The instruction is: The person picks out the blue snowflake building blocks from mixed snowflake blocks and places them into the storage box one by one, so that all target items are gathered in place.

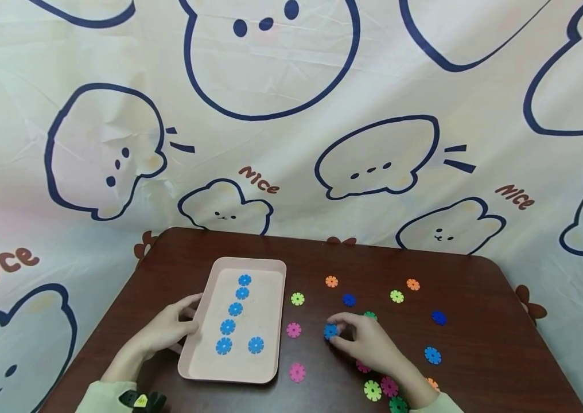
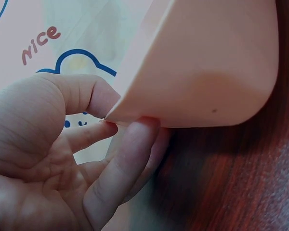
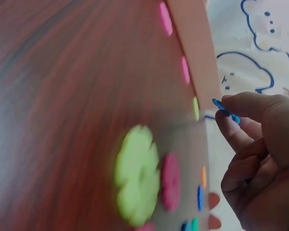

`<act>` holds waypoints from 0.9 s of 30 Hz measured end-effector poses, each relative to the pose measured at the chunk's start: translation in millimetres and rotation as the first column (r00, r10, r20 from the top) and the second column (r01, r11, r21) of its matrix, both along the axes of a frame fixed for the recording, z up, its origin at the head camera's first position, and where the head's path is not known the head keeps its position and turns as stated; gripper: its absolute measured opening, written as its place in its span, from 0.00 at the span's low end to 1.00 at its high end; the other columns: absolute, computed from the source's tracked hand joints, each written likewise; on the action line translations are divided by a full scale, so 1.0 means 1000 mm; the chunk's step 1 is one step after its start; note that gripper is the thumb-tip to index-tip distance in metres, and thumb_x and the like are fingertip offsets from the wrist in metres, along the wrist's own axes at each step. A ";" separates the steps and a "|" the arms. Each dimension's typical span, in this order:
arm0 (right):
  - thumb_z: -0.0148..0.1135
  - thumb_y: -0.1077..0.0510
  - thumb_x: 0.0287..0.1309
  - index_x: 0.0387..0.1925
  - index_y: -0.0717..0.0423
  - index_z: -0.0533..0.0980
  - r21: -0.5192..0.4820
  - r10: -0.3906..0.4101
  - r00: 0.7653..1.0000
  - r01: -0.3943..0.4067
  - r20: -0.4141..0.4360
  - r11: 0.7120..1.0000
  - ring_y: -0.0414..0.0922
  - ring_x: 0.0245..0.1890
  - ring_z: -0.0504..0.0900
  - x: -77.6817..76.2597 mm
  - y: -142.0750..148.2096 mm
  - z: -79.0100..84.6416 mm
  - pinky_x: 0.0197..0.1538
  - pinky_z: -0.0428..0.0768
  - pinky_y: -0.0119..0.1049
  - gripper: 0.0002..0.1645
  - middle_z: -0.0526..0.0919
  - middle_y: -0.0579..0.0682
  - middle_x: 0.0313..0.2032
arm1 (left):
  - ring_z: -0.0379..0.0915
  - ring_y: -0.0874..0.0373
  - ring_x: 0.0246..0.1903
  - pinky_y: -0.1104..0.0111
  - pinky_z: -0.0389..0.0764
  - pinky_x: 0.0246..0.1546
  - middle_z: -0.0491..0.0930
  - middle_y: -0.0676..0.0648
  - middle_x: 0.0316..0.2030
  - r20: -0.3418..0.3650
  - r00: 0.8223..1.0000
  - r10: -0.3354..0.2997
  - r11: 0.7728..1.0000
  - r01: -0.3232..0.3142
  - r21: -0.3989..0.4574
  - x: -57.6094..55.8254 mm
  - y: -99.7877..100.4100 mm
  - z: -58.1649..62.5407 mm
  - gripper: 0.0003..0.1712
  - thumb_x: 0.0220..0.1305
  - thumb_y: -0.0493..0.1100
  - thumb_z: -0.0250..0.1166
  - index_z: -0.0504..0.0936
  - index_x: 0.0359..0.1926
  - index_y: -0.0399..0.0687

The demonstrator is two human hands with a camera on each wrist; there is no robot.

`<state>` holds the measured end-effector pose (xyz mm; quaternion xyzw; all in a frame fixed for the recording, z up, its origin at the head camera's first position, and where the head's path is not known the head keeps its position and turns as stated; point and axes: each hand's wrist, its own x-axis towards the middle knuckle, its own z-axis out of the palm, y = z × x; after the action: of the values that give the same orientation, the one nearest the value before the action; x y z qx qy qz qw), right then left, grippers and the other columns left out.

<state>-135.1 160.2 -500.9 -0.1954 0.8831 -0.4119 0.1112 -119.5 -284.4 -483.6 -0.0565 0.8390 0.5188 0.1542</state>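
Observation:
My right hand (image 1: 369,343) pinches a light blue snowflake disc (image 1: 330,331) between thumb and index finger, above the table right of the tray. In the right wrist view the same blue disc (image 3: 226,110) is seen nearly edge-on at the fingertips. My left hand (image 1: 167,325) grips the left rim of a pale pink tray (image 1: 234,370); in the left wrist view thumb and fingers hold the tray's edge (image 2: 202,96). Inside the tray several light blue discs (image 1: 235,309) form a slightly slanting column, with another blue disc (image 1: 256,345) to the right of its lower end.
Loose discs lie on the brown table (image 1: 493,344) right of the tray: pink (image 1: 297,373), yellow-green (image 1: 372,390), orange (image 1: 413,284), dark blue (image 1: 439,318), green (image 1: 398,405) and a light blue one (image 1: 432,355). A patterned cloth (image 1: 291,143) hangs behind the table.

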 end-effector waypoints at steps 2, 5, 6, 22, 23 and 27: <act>0.72 0.51 0.65 0.53 0.44 0.83 -0.020 0.007 1.000 -0.007 -0.018 1.000 0.37 0.15 0.68 -0.001 -0.010 0.002 0.19 0.71 0.32 0.15 0.83 0.36 0.34 | 0.82 0.48 0.35 0.52 0.88 0.25 0.75 0.35 0.50 -0.002 1.000 0.001 1.000 -0.001 -0.002 0.000 0.000 0.000 0.42 0.63 0.34 0.64 0.61 0.78 0.39; 0.72 0.50 0.64 0.53 0.44 0.84 -0.038 0.013 0.999 -0.015 -0.051 0.999 0.38 0.14 0.71 -0.002 -0.025 0.005 0.19 0.73 0.33 0.17 0.84 0.37 0.36 | 0.82 0.48 0.35 0.52 0.88 0.25 0.75 0.35 0.50 -0.005 1.000 0.000 1.000 0.000 -0.005 -0.001 0.001 0.001 0.42 0.63 0.34 0.65 0.62 0.77 0.40; 0.73 0.50 0.64 0.53 0.44 0.84 -0.043 0.015 0.998 -0.018 -0.059 0.999 0.38 0.14 0.71 -0.003 -0.031 0.006 0.19 0.73 0.34 0.17 0.84 0.37 0.37 | 0.82 0.48 0.35 0.52 0.88 0.25 0.75 0.35 0.50 -0.006 1.000 -0.001 1.000 0.001 -0.005 -0.001 0.001 0.001 0.42 0.63 0.34 0.65 0.62 0.77 0.40; 0.75 0.53 0.61 0.52 0.49 0.84 -0.100 0.064 0.995 -0.072 -0.076 0.992 0.36 0.26 0.78 -0.015 -0.116 0.009 0.27 0.77 0.31 0.18 0.84 0.36 0.35 | 0.82 0.48 0.37 0.51 0.88 0.25 0.75 0.35 0.51 -0.004 1.000 0.007 1.000 -0.007 0.003 0.000 -0.001 0.002 0.42 0.63 0.34 0.65 0.62 0.77 0.41; 0.74 0.53 0.61 0.52 0.49 0.84 -0.096 0.065 0.996 -0.071 -0.067 0.993 0.36 0.26 0.78 -0.016 -0.120 0.007 0.27 0.77 0.31 0.18 0.83 0.36 0.35 | 0.82 0.48 0.37 0.51 0.88 0.25 0.75 0.35 0.51 -0.004 1.000 0.006 1.000 -0.006 0.004 0.000 -0.001 0.001 0.42 0.64 0.34 0.65 0.62 0.77 0.41; 0.75 0.54 0.60 0.51 0.48 0.85 -0.056 0.068 0.996 -0.071 -0.049 0.996 0.36 0.21 0.75 -0.020 -0.133 0.001 0.23 0.75 0.31 0.17 0.82 0.35 0.33 | 0.82 0.48 0.36 0.51 0.88 0.25 0.75 0.35 0.50 -0.006 1.000 0.005 1.000 -0.005 0.006 0.001 -0.001 0.001 0.42 0.64 0.34 0.65 0.62 0.77 0.40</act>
<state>-155.4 27.0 -499.7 -0.2387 0.8657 -0.4286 0.0991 -118.9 -285.2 -482.9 -0.0566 0.8377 0.5219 0.1507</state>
